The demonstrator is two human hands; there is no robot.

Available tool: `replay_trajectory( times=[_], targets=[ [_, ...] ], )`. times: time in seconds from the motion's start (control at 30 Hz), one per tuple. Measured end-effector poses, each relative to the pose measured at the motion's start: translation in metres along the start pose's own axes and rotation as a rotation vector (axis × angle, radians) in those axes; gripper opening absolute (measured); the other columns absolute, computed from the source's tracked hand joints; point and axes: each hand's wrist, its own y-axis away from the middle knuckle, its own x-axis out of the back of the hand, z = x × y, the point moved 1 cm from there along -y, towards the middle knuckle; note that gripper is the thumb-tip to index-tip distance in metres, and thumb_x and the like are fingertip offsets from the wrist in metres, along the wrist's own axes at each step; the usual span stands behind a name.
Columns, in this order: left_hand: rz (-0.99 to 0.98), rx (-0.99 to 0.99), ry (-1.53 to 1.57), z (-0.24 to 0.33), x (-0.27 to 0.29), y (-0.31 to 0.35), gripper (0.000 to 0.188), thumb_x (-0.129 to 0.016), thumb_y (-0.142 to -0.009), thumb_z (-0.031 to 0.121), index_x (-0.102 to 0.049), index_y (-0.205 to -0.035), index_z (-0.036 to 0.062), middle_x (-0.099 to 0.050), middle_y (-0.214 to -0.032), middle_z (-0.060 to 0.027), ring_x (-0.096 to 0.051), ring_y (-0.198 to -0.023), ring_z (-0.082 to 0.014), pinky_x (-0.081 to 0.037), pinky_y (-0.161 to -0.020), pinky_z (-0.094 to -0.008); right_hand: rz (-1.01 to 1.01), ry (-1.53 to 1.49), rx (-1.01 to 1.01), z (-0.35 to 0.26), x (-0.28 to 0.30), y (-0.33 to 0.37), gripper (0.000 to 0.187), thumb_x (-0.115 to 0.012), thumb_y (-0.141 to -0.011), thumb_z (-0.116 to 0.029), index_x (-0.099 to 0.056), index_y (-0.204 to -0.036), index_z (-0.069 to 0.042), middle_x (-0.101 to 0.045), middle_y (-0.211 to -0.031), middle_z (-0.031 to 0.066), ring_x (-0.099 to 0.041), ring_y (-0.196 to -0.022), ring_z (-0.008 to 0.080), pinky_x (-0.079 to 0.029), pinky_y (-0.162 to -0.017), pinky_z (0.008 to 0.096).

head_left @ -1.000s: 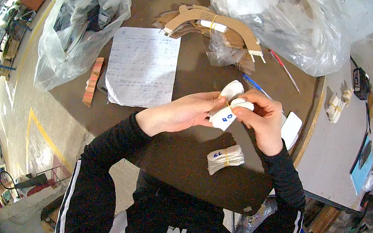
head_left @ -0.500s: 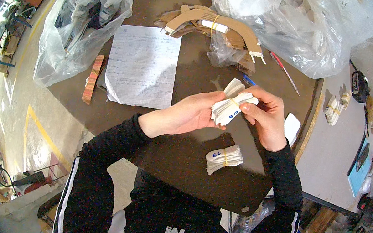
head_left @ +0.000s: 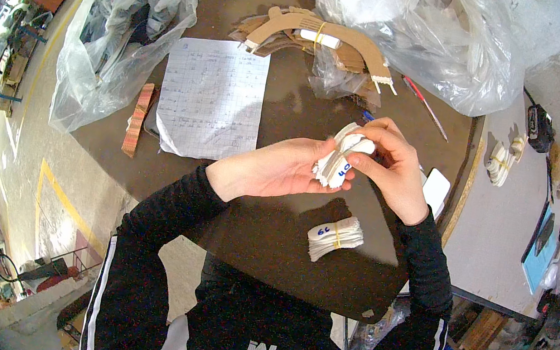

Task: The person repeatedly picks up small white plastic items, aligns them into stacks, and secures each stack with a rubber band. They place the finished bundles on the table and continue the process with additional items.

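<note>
My left hand (head_left: 286, 165) cradles a bundle of white paper-like strips (head_left: 336, 163) with blue handwriting, held above the dark brown table (head_left: 269, 246). My right hand (head_left: 394, 169) pinches the right side of the same bundle between thumb and fingers, partly hiding it. The strips fan apart at their upper ends. Below them on the table lies a second bundle of white strips (head_left: 334, 238), tied with a yellow rubber band and marked in blue. A blue pen (head_left: 368, 116) shows just behind my right fingers.
A handwritten sheet (head_left: 211, 99) lies left of centre, with a reddish striped strip (head_left: 137, 119) beside it. Curved brown cardboard pieces (head_left: 316, 30) and a red pen (head_left: 424, 107) sit farther back. Clear plastic bags (head_left: 423, 37) bulge at the back. A white phone-shaped object (head_left: 435, 191) is on the right.
The held bundle has turned and tilted in my hands, and its strips now spread differently. Both hands have shifted slightly left. The bundle on the table stays put.
</note>
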Motion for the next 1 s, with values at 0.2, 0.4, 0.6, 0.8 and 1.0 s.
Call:
replay_trajectory(
  times=[0.2, 0.4, 0.6, 0.8, 1.0],
  targets=[
    [0.055, -0.114, 0.05, -0.004, 0.001, -0.003, 0.045, -0.055, -0.097, 0.029, -0.043, -0.132, 0.0032, -0.058, -0.117, -0.0077, -0.057, -0.11, -0.0206, -0.046, -0.102, -0.039, 0.029, -0.01, -0.044, -0.009, -0.01, 0.001, 0.054, -0.067, -0.084, 0.0, -0.046, -0.133, -0.004, -0.047, -0.109, 0.0037, -0.053, -0.087, 0.009, -0.046, -0.075, 0.0228],
    [0.116, -0.172, -0.053, 0.008, 0.001, -0.001, 0.045, -0.057, -0.096, 0.024, -0.042, -0.133, 0.0039, -0.055, -0.12, -0.0068, -0.059, -0.108, -0.0182, -0.051, -0.097, -0.0364, 0.054, -0.185, -0.076, -0.001, -0.009, 0.002, 0.061, -0.067, -0.083, 0.001, -0.042, -0.139, -0.006, -0.047, -0.109, 0.0038, -0.051, -0.085, 0.009, -0.045, -0.075, 0.0227],
    [0.092, -0.06, -0.102, 0.002, -0.009, -0.002, 0.05, -0.065, -0.091, 0.019, -0.043, -0.132, 0.0014, -0.058, -0.117, -0.0082, -0.061, -0.107, -0.0188, -0.05, -0.096, -0.0347, 0.028, 0.234, 0.09, -0.002, -0.006, 0.0, 0.051, -0.074, -0.081, -0.012, -0.057, -0.128, -0.004, -0.057, -0.108, 0.0075, -0.059, -0.092, 0.0164, -0.048, -0.075, 0.0277],
    [0.243, -0.149, -0.466, -0.001, -0.003, -0.004, 0.052, -0.071, -0.085, 0.011, -0.046, -0.128, -0.0009, -0.062, -0.113, -0.0071, -0.063, -0.099, -0.0157, -0.052, -0.088, -0.0321, 0.175, -0.069, 0.004, -0.007, -0.021, 0.004, 0.055, -0.074, -0.079, -0.012, -0.055, -0.13, -0.004, -0.059, -0.103, 0.01, -0.059, -0.09, 0.0185, -0.048, -0.077, 0.0289],
    [0.311, -0.151, -0.732, -0.006, -0.002, -0.008, 0.044, -0.071, -0.085, 0.014, -0.053, -0.122, 0.0009, -0.065, -0.106, -0.004, -0.061, -0.095, -0.0112, -0.05, -0.084, -0.0273, 0.123, 0.201, 0.031, -0.003, -0.017, 0.003, 0.044, -0.074, -0.079, -0.009, -0.061, -0.12, -0.002, -0.061, -0.093, 0.0097, -0.059, -0.082, 0.0173, -0.048, -0.071, 0.029]
  ],
)
